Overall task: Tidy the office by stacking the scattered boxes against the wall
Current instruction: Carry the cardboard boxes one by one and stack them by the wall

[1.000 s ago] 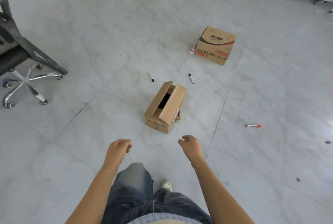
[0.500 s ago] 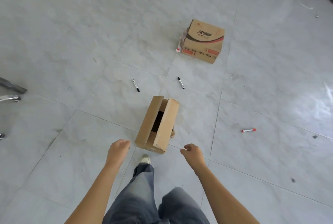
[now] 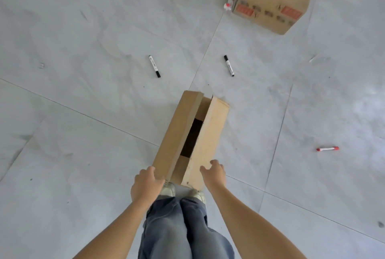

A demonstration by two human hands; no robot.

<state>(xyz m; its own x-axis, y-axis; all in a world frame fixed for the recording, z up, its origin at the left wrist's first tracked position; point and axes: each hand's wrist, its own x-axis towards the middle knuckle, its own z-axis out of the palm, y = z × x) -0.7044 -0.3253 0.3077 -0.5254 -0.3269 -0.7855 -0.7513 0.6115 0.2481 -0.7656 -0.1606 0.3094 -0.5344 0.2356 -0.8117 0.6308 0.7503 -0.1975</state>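
Cardboard box (image 3: 177, 133), centre frame, flaps ajar: probably light; grip the side walls. Left hand (image 3: 145, 183) and right hand (image 3: 214, 172) flank it, fingers relaxed, empty.

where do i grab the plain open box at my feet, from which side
Take the plain box by its two long side walls, from the near end: left hand on the left wall, right hand on the right. It is narrow, and its top flaps sit loose over a dark gap, so the top likely gives no firm hold.
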